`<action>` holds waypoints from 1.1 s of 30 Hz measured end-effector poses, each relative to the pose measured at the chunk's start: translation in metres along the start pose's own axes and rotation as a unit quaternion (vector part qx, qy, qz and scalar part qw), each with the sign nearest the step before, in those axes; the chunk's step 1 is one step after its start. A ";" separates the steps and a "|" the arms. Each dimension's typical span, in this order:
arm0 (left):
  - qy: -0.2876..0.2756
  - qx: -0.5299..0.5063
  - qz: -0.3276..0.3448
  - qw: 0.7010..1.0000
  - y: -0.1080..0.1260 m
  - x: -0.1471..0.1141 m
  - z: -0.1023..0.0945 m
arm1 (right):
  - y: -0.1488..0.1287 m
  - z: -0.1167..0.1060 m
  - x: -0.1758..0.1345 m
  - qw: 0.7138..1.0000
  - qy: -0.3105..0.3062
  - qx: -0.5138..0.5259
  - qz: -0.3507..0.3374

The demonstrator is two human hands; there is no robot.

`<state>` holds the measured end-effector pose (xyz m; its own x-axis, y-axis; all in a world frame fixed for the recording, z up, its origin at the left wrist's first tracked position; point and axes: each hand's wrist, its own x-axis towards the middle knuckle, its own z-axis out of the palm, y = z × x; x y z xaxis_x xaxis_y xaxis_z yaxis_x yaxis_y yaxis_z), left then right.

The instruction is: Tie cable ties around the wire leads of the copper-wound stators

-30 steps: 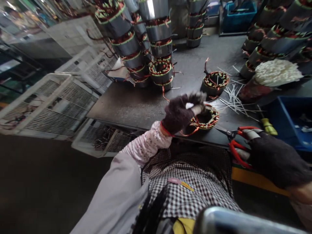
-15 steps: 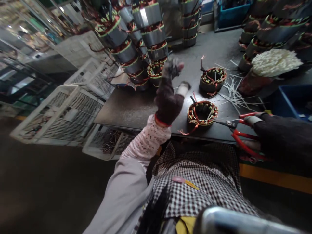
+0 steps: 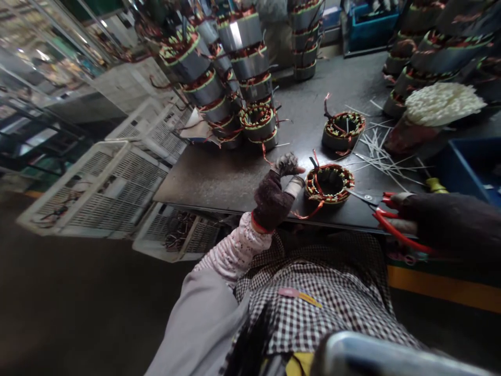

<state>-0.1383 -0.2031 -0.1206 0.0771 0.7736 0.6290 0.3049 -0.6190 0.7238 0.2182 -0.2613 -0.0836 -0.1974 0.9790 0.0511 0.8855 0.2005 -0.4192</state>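
Note:
A motor stator [image 3: 329,197], a ring with copper windings and orange lead wires, sits near the bench's front edge. Just left of it is my left hand [image 3: 276,193] in a dark fingerless glove; thumb and bent fingers are apart, with nothing visible between them. My right hand [image 3: 438,219], gloved too, grips red-handled scissors [image 3: 385,213]. Their blade tips reach the stator's right rim; whether they touch it I cannot tell. Behind stands a second stator [image 3: 342,137] with a white strip upright in its opening.
Loose white strips [image 3: 378,154] lie beside a bundle of white strips [image 3: 442,104]. Stacked stators [image 3: 250,62] rise at the back left, others [image 3: 450,52] at the right. A blue bin [image 3: 469,162] is at right. White plastic crates [image 3: 113,188] stand left of the bench [image 3: 203,172].
My left hand has come down from near the stacked stators to the left side of the front stator. The scissors' handles have drawn closer together in my right hand.

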 end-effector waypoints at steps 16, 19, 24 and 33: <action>-0.289 0.178 -0.048 0.939 0.003 0.046 0.033 | 0.006 0.069 0.033 0.976 0.144 -0.129 0.105; -0.275 0.069 -0.130 0.950 0.009 0.091 0.041 | 0.010 0.070 0.036 0.977 0.149 -0.128 0.081; -0.245 0.273 0.091 0.926 0.014 0.176 0.092 | 0.015 0.071 0.036 0.977 0.167 -0.119 0.058; -0.332 0.424 0.083 0.838 -0.027 0.212 0.154 | 0.021 0.076 0.034 0.981 0.144 -0.110 0.067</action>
<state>0.0160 -0.0020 -0.0505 0.6108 0.7660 0.2006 0.7816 -0.6237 0.0020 0.1977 -0.2266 -0.1594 0.0259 0.9607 0.2764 0.9709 0.0417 -0.2358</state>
